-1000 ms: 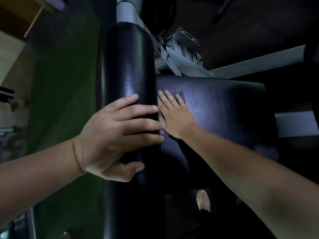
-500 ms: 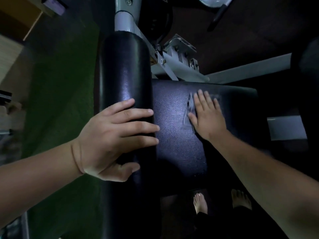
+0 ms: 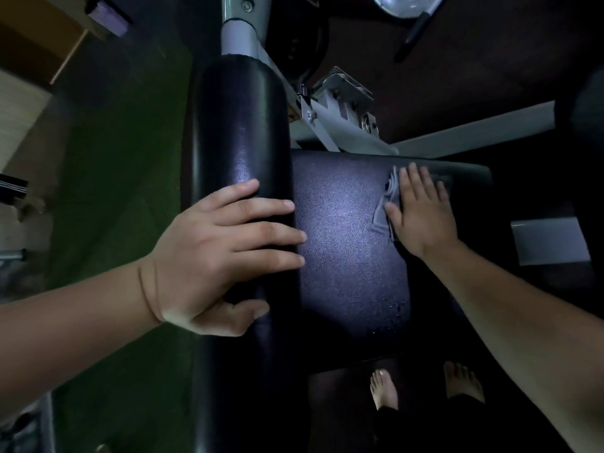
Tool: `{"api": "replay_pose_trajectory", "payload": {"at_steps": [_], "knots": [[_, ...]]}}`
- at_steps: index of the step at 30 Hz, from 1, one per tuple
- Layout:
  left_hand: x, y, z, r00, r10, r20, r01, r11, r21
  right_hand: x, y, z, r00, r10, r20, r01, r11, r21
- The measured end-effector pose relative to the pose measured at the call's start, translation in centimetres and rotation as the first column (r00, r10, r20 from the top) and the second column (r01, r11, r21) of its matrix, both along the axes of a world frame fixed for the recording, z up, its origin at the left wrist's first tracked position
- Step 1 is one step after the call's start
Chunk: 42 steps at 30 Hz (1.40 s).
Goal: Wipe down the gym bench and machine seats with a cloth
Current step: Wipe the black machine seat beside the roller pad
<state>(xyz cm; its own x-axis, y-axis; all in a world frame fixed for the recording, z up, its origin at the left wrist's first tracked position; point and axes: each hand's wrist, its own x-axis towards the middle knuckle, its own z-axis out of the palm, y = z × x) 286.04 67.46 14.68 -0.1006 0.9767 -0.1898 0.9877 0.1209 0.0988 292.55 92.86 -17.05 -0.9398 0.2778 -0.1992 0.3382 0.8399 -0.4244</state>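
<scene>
Seat pad (image 3: 343, 256): right hand (image 3: 421, 214) presses cloth (image 3: 385, 207); left hand (image 3: 215, 256) grips roller (image 3: 235, 142).

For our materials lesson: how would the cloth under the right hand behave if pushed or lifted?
Likely floppy: the cloth bunches into folds beside the flat right hand. Probably thin and light, as it lies close on the seat pad. It should slide readily; the pad looks smooth and glossy.

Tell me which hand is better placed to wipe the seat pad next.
The right hand: it lies flat on the cloth on the seat pad. The left hand grips the roller pad and holds no cloth.
</scene>
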Motion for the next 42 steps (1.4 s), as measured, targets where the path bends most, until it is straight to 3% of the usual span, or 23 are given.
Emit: {"api": "replay_pose_trajectory", "payload": {"at_steps": [6, 10, 14, 22, 27, 30, 38, 42], "knots": [[0.0, -0.1, 0.0, 1.000, -0.003, 0.015, 0.002, 1.000, 0.010, 10.2, -1.1, -1.0, 0.990, 0.137, 0.028, -0.137, 0.990, 0.024], [0.0, -0.1, 0.0, 1.000, 0.001, 0.009, -0.001, 1.000, 0.008, 4.1, 2.1, -1.8, 0.999, 0.032, -0.024, -0.031, 0.999, 0.019], [0.0, -0.2, 0.0, 1.000, -0.002, 0.004, 0.002, 1.000, 0.004, -1.4, 4.3, -1.6, 0.990, -0.140, 0.034, 0.141, 0.990, -0.029], [0.1, 0.0, 0.1, 1.000, -0.004, 0.007, 0.004, 1.000, 0.004, 11.8, -0.8, -1.7, 0.999, 0.006, 0.040, -0.006, 1.000, -0.005], [-0.1, -0.2, -0.1, 1.000, 0.000, 0.018, 0.000, 1.000, 0.019, 3.1, 4.2, -3.2, 0.994, -0.106, -0.016, 0.106, 0.994, 0.002], [0.0, -0.2, -0.1, 1.000, -0.010, 0.003, 0.010, 1.000, 0.023, -1.2, 6.6, -3.2, 0.974, -0.222, 0.038, 0.223, 0.974, -0.038], [-0.1, -0.3, -0.2, 1.000, -0.011, 0.002, 0.011, 0.999, 0.042, 12.1, 0.9, -2.9, 0.982, -0.166, 0.089, 0.166, 0.986, -0.001], [-0.1, -0.3, -0.3, 1.000, -0.016, 0.004, 0.015, 0.999, 0.048, 6.7, 2.5, -3.3, 0.965, -0.256, 0.061, 0.256, 0.967, 0.013]]}}
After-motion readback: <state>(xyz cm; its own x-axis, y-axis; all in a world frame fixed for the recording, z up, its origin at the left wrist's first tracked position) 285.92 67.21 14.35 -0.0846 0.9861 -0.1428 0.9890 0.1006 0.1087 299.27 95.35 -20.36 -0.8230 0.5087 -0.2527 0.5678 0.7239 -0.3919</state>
